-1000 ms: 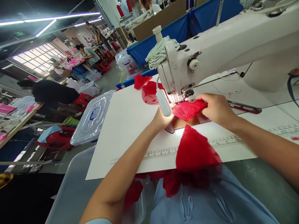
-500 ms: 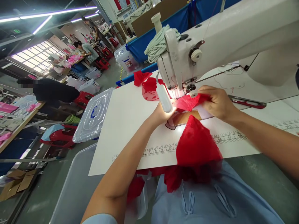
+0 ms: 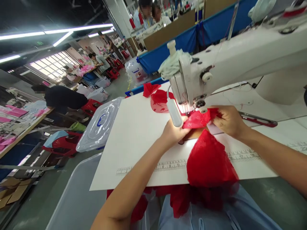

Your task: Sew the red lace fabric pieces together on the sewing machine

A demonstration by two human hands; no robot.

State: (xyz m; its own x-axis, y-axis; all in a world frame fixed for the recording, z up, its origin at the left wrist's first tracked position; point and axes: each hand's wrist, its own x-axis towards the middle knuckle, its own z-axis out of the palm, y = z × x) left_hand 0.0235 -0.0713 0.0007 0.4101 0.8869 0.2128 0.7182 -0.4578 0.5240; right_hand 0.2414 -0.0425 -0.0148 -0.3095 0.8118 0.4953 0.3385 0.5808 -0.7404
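Under the head of a white sewing machine [image 3: 187,86], a piece of red lace fabric [image 3: 198,118] lies between my two hands. My left hand [image 3: 173,131] grips its left edge, partly behind the machine's small white lamp [image 3: 174,112]. At the right, my right hand [image 3: 227,119] pinches the fabric's other end between thumb and fingers. Closer to me, a red cup-shaped fabric piece [image 3: 207,159] hangs over the table's front edge, joined to more red fabric below. The needle area is partly hidden by the presser parts and the cloth.
More red pieces [image 3: 159,100] lie behind the lamp on the white table [image 3: 115,147], which has a printed ruler. Thread snips or a similar tool with red trim [image 3: 259,119] rest at the right. A lidded clear bin [image 3: 99,124] stands left, near an open grey bin [image 3: 72,191].
The view has shifted, so the scene sits lower and slightly right. The red fabric between my hands now lies flatter and more spread out. Both hands keep their hold.
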